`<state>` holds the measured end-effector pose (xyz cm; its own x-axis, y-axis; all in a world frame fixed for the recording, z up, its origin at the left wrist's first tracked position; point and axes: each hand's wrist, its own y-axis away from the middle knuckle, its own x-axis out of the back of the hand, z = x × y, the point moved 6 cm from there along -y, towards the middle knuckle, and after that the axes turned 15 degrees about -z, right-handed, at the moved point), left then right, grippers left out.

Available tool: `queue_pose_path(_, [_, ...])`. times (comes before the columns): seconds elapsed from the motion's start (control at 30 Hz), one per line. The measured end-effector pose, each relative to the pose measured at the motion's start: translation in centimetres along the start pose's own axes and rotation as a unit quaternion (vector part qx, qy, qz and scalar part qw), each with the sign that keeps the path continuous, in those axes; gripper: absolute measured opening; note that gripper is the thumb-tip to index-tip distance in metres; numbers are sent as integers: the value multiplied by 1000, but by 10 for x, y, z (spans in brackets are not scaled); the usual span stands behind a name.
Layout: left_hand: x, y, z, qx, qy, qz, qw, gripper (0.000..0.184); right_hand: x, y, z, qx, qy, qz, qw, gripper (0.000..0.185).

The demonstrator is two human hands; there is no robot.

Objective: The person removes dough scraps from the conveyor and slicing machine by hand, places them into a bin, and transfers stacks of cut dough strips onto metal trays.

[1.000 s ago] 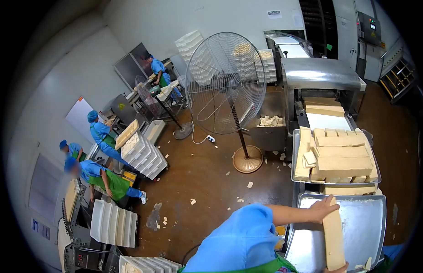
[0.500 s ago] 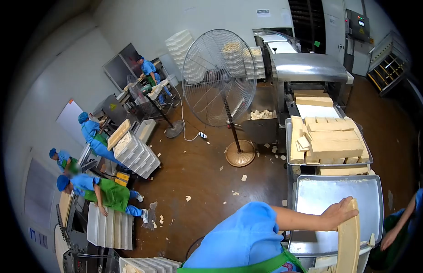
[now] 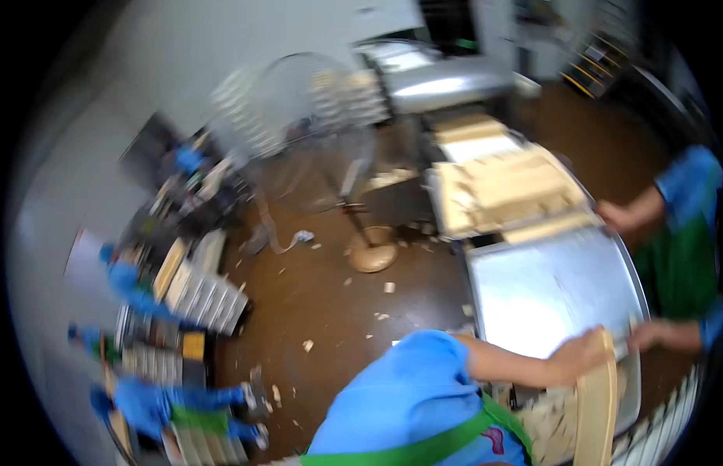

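My left hand (image 3: 576,358) reaches out to the right, blurred, with its fingers wrapped over the upper end of a long cream-coloured slab (image 3: 596,408). The slab stands on end, and its lower part runs out of the bottom of the head view. Just beyond my hand lies a shiny metal tray (image 3: 548,287) with a bare surface. Farther off, another tray (image 3: 452,233) carries several stacked slabs (image 3: 520,186) of the same colour. Under my forearm are cream-coloured pieces (image 3: 552,427). My right hand is out of view.
A co-worker (image 3: 684,248) stands at the right, with one hand (image 3: 621,217) by the stacked slabs and the other (image 3: 653,335) at the tray's edge. A pedestal fan (image 3: 373,248) and scattered scraps are on the brown floor (image 3: 330,295). Other workers stand at the left.
The view has swung and blurred, so the trays and fan appear farther left. The co-worker's two hands have come to the trays. My left hand keeps its hold on the slab.
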<state>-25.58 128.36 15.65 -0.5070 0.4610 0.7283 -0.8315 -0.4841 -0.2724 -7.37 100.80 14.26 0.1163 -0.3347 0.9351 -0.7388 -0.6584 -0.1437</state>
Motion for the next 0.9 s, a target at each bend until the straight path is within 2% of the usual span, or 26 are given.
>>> queue_pose_path(0.03, [-7,4,10,11,35,-15,999,46,-1,20,16,11,-288,79,954,62])
queue_pose_path(0.07, [-12,6,19,23,69,-29,997,39,19,43,6,33,-158,148,976,65])
queue_pose_path(0.13, [-18,14,34,45,106,-115,987,47,24,70,24,-68,-57,77,993,74])
queue_pose_path(0.17, [-20,21,49,10,-4,-132,991,55,34,89,10,-75,-25,128,989,76])
queue_pose_path(0.2, [-24,26,66,-27,-113,-136,984,65,35,110,27,-131,-96,110,981,76])
queue_pose_path(0.23, [-42,33,65,-77,-179,-108,975,70,31,127,41,-144,-62,79,984,75])
queue_pose_path(0.3, [-33,32,110,-35,-66,-188,979,79,49,163,43,-156,-110,96,977,78])
queue_pose_path(0.33, [-39,36,121,-46,-55,-191,979,77,63,170,40,-183,-142,83,969,79])
queue_pose_path(0.37, [-46,38,133,-51,-43,-186,980,74,68,185,51,-163,-118,102,974,77])
queue_pose_path(0.43, [-58,51,156,-83,-44,-198,976,76,82,209,57,-187,-120,97,970,77])
queue_pose_path(0.47, [-68,57,167,-76,-51,-243,966,77,89,225,68,-220,-107,111,963,77])
queue_pose_path(0.5, [-81,60,174,-64,-64,-283,955,78,85,234,83,-236,-120,80,961,77])
queue_pose_path(0.53, [-86,66,184,-95,-74,-289,950,81,82,243,92,-241,-138,46,960,78])
queue_pose_path(0.57, [-94,72,188,-72,-54,-335,938,80,86,252,102,-253,-137,53,956,78])
queue_pose_path(0.63, [-114,73,201,-166,-42,-362,916,79,88,246,133,-235,-171,-43,956,79])
queue_pose_path(0.67, [-122,82,207,-156,-36,-404,900,79,84,251,157,-202,-190,-122,953,94])
queue_pose_path(0.7, [-129,92,212,-146,-28,-444,884,79,89,258,175,-203,-188,-118,954,94])
queue_pose_path(0.73, [-137,101,217,-189,10,-461,867,78,88,265,190,-194,-229,-137,944,103])
queue_pose_path(0.77, [-143,102,221,-188,8,-458,869,78,87,266,202,-183,-270,-157,932,113])
queue_pose_path(0.8, [-154,110,229,-202,43,-515,832,75,89,266,219,-205,-233,-164,936,118])
queue_pose_path(0.83, [-166,118,237,-213,78,-568,792,73,82,274,242,-316,-358,-162,863,100])
queue_pose_path(0.87, [-172,119,241,-207,76,-560,798,73,83,273,255,-359,-348,-124,857,88])
queue_pose_path(0.9, [-181,123,251,-245,93,-576,774,71,81,274,272,-398,-337,-86,849,79])
